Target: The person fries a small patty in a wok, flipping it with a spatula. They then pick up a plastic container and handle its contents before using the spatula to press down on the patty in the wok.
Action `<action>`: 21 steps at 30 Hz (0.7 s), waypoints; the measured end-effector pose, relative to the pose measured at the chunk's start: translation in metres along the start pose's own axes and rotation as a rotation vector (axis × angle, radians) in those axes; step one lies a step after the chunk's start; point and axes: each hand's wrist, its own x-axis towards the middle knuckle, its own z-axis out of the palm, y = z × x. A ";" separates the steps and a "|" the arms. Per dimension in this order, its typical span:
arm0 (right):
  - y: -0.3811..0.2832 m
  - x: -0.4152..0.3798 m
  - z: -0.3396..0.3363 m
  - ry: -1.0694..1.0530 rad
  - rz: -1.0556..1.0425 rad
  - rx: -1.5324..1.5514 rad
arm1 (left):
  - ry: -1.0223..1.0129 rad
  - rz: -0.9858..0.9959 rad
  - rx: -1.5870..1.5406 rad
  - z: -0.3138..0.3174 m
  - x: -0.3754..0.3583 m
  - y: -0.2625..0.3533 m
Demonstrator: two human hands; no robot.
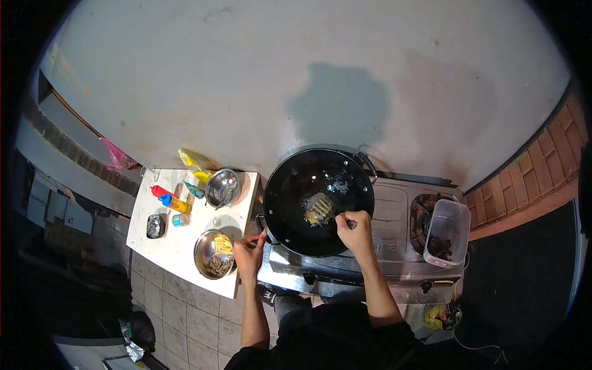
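A large black wok [287,225] stands on the stove, with a little oil and some yellowish frying food [312,219] in it. My left hand [249,254] is closed at the wok's left loop handle, thumb and finger pinched on it. My right hand [354,229] is a closed fist over the wok's near right side. It grips what looks like a slotted turner [321,208], its ribbed head down in the food and its handle mostly hidden by the fist. Left of my left hand is a steel bowl [198,261] holding yellow strips [222,244] and brownish pieces [217,266].
On the white table [176,246] are a second steel bowl [222,187], a red bottle [159,192], a yellow bottle with blue cap [176,203], a small jar [179,220] and a dark container [156,226]. A clear plastic tub [448,231] sits on the stove's right [388,213].
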 end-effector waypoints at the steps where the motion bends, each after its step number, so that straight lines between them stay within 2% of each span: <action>1: -0.003 -0.001 -0.001 -0.010 0.014 0.050 | 0.000 -0.004 -0.004 0.002 0.001 0.000; 3: -0.001 -0.001 -0.003 -0.009 0.005 0.064 | 0.039 0.058 -0.076 0.004 -0.001 -0.003; 10: -0.001 -0.002 -0.006 -0.033 0.052 0.045 | -0.044 -0.022 -0.054 0.001 0.002 -0.003; 16: 0.006 -0.005 0.000 0.043 0.012 0.032 | -0.015 0.035 -0.170 0.004 0.002 -0.006; 21: 0.002 -0.004 -0.002 0.011 0.030 0.024 | -0.011 0.044 -0.153 0.007 0.004 -0.014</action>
